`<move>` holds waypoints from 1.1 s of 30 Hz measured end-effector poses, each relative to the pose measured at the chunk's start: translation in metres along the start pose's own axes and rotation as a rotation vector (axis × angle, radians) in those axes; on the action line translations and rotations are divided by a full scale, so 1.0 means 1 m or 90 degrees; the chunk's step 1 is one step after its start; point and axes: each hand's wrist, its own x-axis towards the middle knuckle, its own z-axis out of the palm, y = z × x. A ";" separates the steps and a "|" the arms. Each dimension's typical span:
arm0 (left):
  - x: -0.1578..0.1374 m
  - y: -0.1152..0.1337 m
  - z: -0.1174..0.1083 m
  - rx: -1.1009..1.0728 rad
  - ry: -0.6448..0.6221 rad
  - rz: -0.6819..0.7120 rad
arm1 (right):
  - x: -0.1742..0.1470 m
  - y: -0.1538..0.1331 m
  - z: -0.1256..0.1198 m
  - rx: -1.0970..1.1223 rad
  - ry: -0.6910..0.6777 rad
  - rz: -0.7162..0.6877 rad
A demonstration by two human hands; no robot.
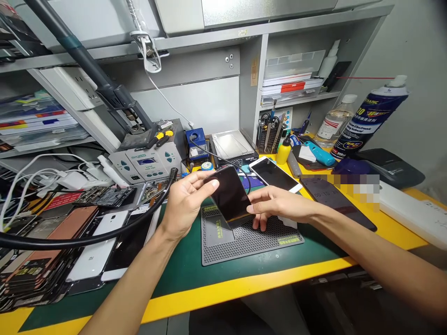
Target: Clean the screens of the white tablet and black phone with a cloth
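A dark smartphone point(228, 197) is tilted above the grey perforated repair mat point(223, 253), its black screen facing up. My left hand point(185, 200) grips its upper left part, thumb over the front and fingers along the top edge. At the lower right edge, my right hand point(279, 204) has its thumb against the phone and its fingers curled beneath. A white-framed phone point(274, 173) lies just behind the right hand. To the right of that hand, another dark phone point(337, 204) shows a timer-like display.
Phone parts point(45, 260) are stacked at the left beside white phone shells point(99, 249). A black hose point(104, 243) arches over them. Behind stand a heat station point(148, 163) and a tool holder point(269, 135). A spray can point(370, 116) and clear bottle point(335, 121) are at right.
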 end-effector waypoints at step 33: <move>-0.003 -0.013 0.005 -0.138 -0.073 -0.072 | 0.007 0.010 0.012 -0.088 0.109 -0.024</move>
